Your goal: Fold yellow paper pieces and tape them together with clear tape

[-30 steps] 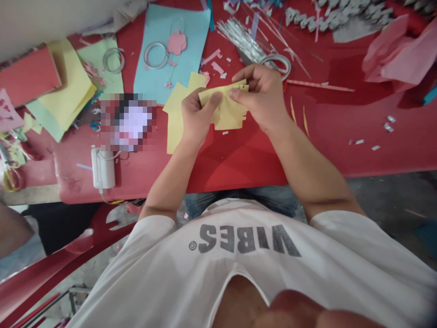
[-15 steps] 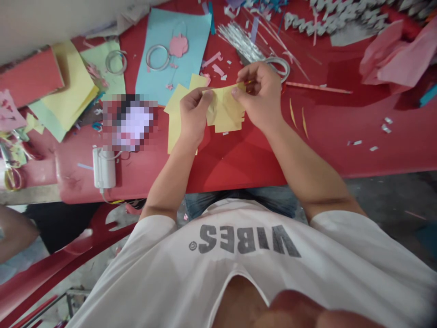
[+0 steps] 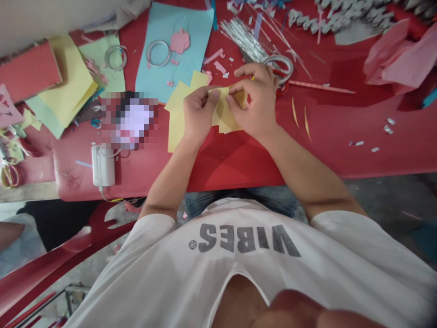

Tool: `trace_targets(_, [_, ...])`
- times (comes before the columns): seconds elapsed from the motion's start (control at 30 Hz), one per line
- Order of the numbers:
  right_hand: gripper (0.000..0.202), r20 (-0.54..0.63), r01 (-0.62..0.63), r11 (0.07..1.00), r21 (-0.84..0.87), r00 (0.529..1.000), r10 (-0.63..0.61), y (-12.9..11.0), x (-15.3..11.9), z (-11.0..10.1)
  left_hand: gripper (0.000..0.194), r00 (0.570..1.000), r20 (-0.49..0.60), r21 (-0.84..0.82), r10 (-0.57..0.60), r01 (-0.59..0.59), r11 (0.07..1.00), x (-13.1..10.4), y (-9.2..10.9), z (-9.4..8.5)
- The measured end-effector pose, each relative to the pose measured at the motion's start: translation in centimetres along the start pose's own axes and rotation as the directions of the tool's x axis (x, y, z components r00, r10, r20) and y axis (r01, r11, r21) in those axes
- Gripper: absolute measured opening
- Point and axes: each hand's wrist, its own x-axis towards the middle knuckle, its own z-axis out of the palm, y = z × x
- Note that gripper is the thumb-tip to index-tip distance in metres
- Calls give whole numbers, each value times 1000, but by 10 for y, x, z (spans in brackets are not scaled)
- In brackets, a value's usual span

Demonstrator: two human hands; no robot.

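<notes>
Between my hands is a piece of yellow paper (image 3: 223, 109), cut along its edges and held above the red table (image 3: 235, 168). My left hand (image 3: 200, 109) pinches its left part between thumb and fingers. My right hand (image 3: 257, 102) grips the upper edge with thumb and index finger close to the left thumb, its other fingers raised; it covers much of the paper's right side. Under and left of my left hand lie more yellow sheets (image 3: 175, 120). Scissors with red handles (image 3: 282, 82) show partly behind my right hand, by a tape roll (image 3: 285, 64).
A light blue sheet (image 3: 141, 77) carries a tape roll (image 3: 158, 53) and a pink paper flower (image 3: 180, 41). Silver strips (image 3: 244, 38) and a pencil (image 3: 322, 86) lie beyond my right hand. Left are a white power bank (image 3: 103, 166) and scissors (image 3: 10, 175). Another person sits at left.
My right hand has moved left along the paper's upper edge, and the two thumbs are now closer together. The paper is more covered by my hands.
</notes>
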Motion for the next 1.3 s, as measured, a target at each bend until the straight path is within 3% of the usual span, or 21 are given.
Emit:
trace_targets(0.33, [17,21,-92,979,185,996,89,4,4,3,21,999,0,35,32,-32,999,0,-1,0])
trace_targets(0.6, [19,78,-100,969,227,993,84,7,3,4,24,998,4,19,68,-68,997,0,1,0])
trace_targets(1.03, [13,70,-106,984,142,993,96,-1,3,1,6,996,6,-4,-88,88,996,-3,8,4])
trace_targets(1.3, [14,58,-159,971,178,987,151,-10,3,-8,19,975,-8,-58,-222,221,974,-4,14,8])
